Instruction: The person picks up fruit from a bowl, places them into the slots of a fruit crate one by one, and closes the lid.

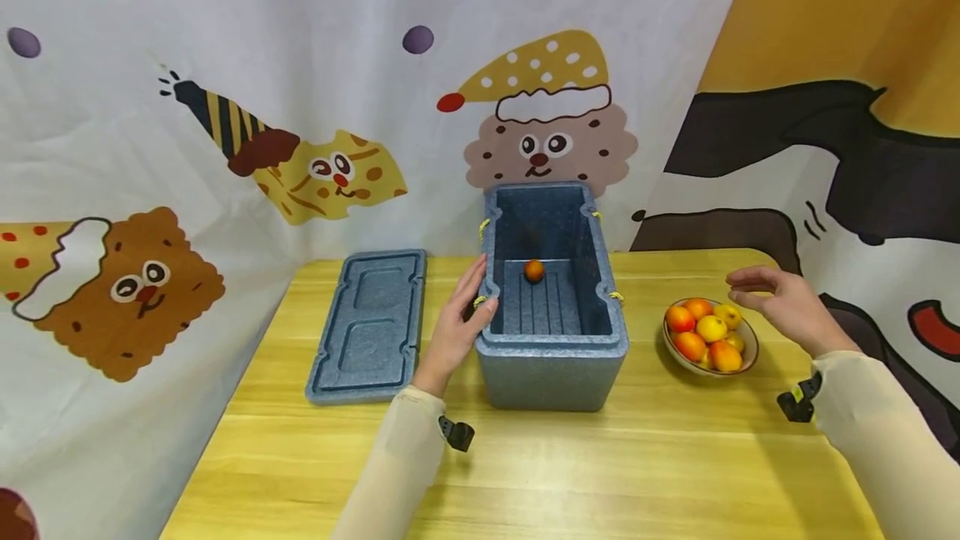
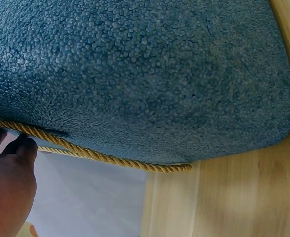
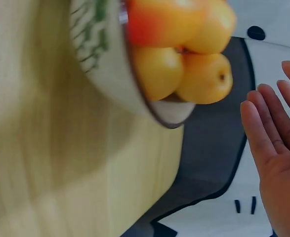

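Note:
A blue-grey foam box (image 1: 551, 373) stands lidless on the table, its open top showing one orange-red fruit (image 1: 534, 271) on the ribbed floor. My left hand (image 1: 455, 327) rests against the box's left side, thumb at the rim and fingers extended along the edge. In the left wrist view, its fingers (image 2: 23, 148) are beside a yellow rope (image 2: 110, 158) on the box wall. Right of the box is a bowl (image 1: 693, 367) of orange and yellow fruits (image 1: 711, 327). My right hand (image 1: 787, 307), fingers loosely extended and holding nothing, hovers just right of the bowl.
The flat foam lid (image 1: 378, 323) lies on the wooden table (image 1: 517, 473) left of the box. Behind the table hangs a white curtain (image 1: 337, 40) printed with cartoon figures, close to the box's back end.

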Demonstrator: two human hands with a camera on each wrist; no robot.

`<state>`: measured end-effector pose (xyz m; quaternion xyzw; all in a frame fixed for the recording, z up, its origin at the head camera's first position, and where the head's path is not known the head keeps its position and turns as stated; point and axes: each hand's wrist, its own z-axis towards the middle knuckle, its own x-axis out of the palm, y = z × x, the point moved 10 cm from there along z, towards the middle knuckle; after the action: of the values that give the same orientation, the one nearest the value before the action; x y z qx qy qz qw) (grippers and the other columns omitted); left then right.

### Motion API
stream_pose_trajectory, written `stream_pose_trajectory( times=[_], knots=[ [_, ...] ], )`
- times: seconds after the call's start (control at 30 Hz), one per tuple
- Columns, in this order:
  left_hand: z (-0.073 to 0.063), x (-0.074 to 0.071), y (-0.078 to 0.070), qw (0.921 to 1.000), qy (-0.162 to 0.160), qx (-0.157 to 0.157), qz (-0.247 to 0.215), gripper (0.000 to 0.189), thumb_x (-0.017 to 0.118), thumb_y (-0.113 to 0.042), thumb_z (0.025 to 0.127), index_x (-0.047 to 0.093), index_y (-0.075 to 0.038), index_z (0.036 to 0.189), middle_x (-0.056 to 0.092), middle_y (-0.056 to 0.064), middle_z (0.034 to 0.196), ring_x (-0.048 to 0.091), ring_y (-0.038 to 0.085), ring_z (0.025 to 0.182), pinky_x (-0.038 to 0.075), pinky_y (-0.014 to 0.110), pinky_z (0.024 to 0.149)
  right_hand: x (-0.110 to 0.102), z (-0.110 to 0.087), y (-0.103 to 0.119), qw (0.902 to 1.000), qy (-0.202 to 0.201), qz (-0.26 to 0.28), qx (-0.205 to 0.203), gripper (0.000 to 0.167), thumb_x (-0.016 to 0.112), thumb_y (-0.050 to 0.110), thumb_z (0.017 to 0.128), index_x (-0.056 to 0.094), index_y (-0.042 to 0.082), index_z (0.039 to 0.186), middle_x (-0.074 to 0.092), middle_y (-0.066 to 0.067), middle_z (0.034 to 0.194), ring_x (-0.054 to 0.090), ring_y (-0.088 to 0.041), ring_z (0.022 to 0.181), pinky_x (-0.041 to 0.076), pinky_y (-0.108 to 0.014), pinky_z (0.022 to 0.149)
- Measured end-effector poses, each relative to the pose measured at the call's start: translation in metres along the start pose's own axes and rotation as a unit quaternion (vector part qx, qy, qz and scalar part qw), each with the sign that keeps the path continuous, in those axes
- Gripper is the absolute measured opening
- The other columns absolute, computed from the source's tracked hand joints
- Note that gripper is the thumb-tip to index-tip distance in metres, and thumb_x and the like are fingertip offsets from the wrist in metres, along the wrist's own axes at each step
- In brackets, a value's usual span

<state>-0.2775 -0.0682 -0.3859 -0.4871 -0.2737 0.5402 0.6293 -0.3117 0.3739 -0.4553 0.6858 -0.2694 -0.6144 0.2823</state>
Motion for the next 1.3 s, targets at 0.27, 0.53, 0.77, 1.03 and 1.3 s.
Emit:
stream_pose_trajectory(
  times=[0.27,0.53,0.77,1.03,1.3],
  knots=[
    [0.001,0.004,-0.006,1.0,0.002,0.008,-0.004,0.055,0.05,0.002,0.098,0.029,0.012,0.148,0.02,0.023,0.158,0.018,0.034,0.145,0.02,0.046,0.114,0.004,-0.004,-0.014,0.9995,0.001,-0.032,-0.005,0.054,0.055,0.037,0.1,0.051,-0.006,0.132,0.05,-0.031,0.13,0.046,-0.049,0.116,0.035,-0.069,0.091],
    [-0.001,0.0,-0.005,0.9999,-0.002,0.008,0.007,0.054,0.05,0.0,0.099,0.029,0.012,0.148,0.021,0.022,0.158,0.019,0.032,0.145,0.021,0.044,0.114,0.02,-0.005,-0.015,0.9982,0.054,-0.023,-0.011,0.045,0.06,0.015,0.097,0.05,-0.009,0.134,0.048,-0.033,0.133,0.047,-0.05,0.119,0.035,-0.067,0.095],
    [-0.003,-0.001,-0.003,0.9998,-0.004,0.003,0.017,0.055,0.052,-0.002,0.099,0.031,0.011,0.148,0.023,0.021,0.158,0.021,0.031,0.145,0.023,0.039,0.114,0.026,-0.009,-0.017,0.9977,0.058,-0.027,-0.025,0.044,0.06,-0.001,0.087,0.055,-0.008,0.13,0.049,-0.031,0.131,0.047,-0.049,0.118,0.041,-0.063,0.094],
    [-0.002,-0.001,-0.003,0.9998,-0.005,0.004,0.019,0.055,0.052,-0.004,0.099,0.03,0.01,0.148,0.023,0.02,0.158,0.021,0.031,0.145,0.022,0.041,0.114,0.028,-0.007,-0.017,0.9985,0.031,-0.022,-0.039,0.041,0.065,0.001,0.088,0.057,-0.007,0.127,0.047,-0.03,0.132,0.045,-0.05,0.119,0.037,-0.065,0.095],
    [-0.001,-0.002,-0.005,0.9998,-0.007,0.009,0.017,0.055,0.052,-0.002,0.099,0.031,0.011,0.147,0.023,0.022,0.157,0.022,0.033,0.144,0.023,0.038,0.113,0.03,-0.006,-0.017,0.9966,0.011,-0.052,-0.062,0.039,0.066,-0.003,0.086,0.058,-0.005,0.124,0.052,-0.028,0.126,0.048,-0.049,0.115,0.036,-0.069,0.093]
  ],
)
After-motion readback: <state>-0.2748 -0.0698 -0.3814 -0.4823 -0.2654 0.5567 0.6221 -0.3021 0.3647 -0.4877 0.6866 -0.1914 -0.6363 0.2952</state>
